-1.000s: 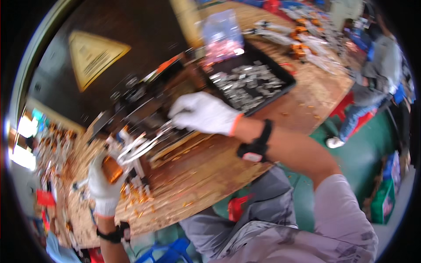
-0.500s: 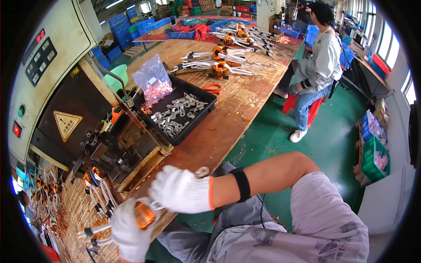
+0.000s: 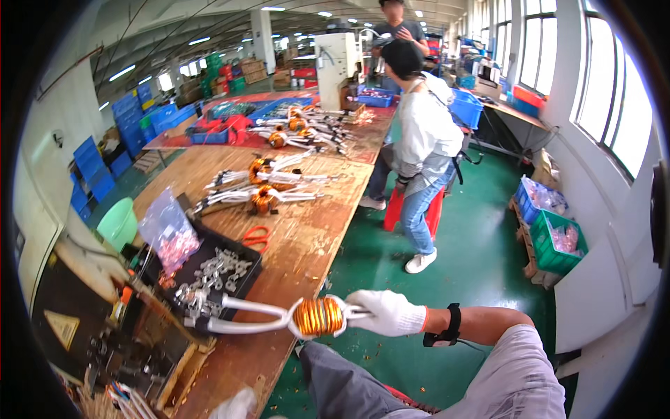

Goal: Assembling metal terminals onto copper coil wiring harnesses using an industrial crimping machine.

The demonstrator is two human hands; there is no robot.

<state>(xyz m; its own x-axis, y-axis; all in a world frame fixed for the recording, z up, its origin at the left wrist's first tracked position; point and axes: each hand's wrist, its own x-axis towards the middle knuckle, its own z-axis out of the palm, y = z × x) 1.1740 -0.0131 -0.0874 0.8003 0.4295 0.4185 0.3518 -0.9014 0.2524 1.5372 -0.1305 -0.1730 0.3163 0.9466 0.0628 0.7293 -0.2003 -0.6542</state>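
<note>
My right hand (image 3: 391, 312), in a white knit glove, is closed round the white leads on one side of a copper-wound coil (image 3: 319, 317). The coil hangs in the air over the table's front edge. From its other side two white sleeved leads (image 3: 255, 315) with dark ends stretch left, in front of a black tray (image 3: 244, 278) of silver cable lugs (image 3: 218, 271). My left hand (image 3: 236, 405), also gloved, is low at the bottom edge, apart from the coil. It is blurred and cut off, so its fingers cannot be made out.
A press machine with a yellow warning sign (image 3: 63, 327) stands at left. On the wooden table (image 3: 307, 241) lie orange-handled scissors (image 3: 256, 239), a bag of copper-coloured parts (image 3: 169, 234) and more coils (image 3: 264, 200). A person (image 3: 426, 133) sits on a red stool beyond; another person stands farther back.
The coil has passed from my left hand to my right and moved right, its leads now stretched out. My left hand has let go and dropped lower. The view has tilted up.
</note>
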